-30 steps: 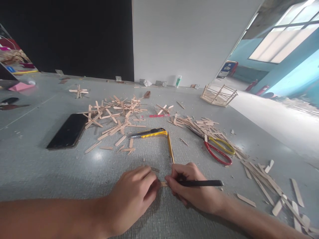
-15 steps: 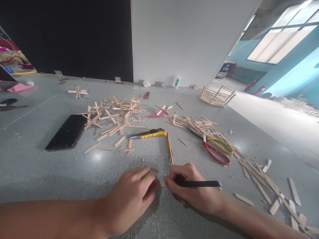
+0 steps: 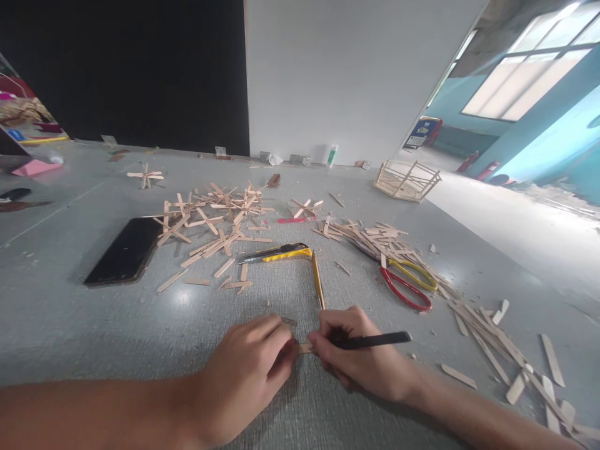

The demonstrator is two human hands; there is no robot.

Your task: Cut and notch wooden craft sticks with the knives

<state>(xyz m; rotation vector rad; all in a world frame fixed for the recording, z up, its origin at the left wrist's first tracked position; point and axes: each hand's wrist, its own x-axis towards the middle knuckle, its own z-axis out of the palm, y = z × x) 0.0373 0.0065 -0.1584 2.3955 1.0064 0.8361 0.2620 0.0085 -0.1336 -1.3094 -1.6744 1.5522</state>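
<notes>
My left hand (image 3: 248,375) lies curled on the grey floor, its fingers pressed down on a short wooden stick (image 3: 305,347) that shows only between the two hands. My right hand (image 3: 360,359) is closed on a black pen (image 3: 375,340), whose tip meets that stick. A yellow pencil (image 3: 318,282) lies just beyond my right hand, and a yellow utility knife (image 3: 276,252) lies farther back.
Loose wooden sticks (image 3: 215,219) lie scattered ahead, and more sticks (image 3: 487,331) trail off to the right. Red and yellow scissors (image 3: 407,282) lie at right, a black phone (image 3: 126,249) at left, a stick frame (image 3: 407,180) near the white wall.
Both hands stay in place on the stick. The pen's free end has tipped slightly upward in my right hand.
</notes>
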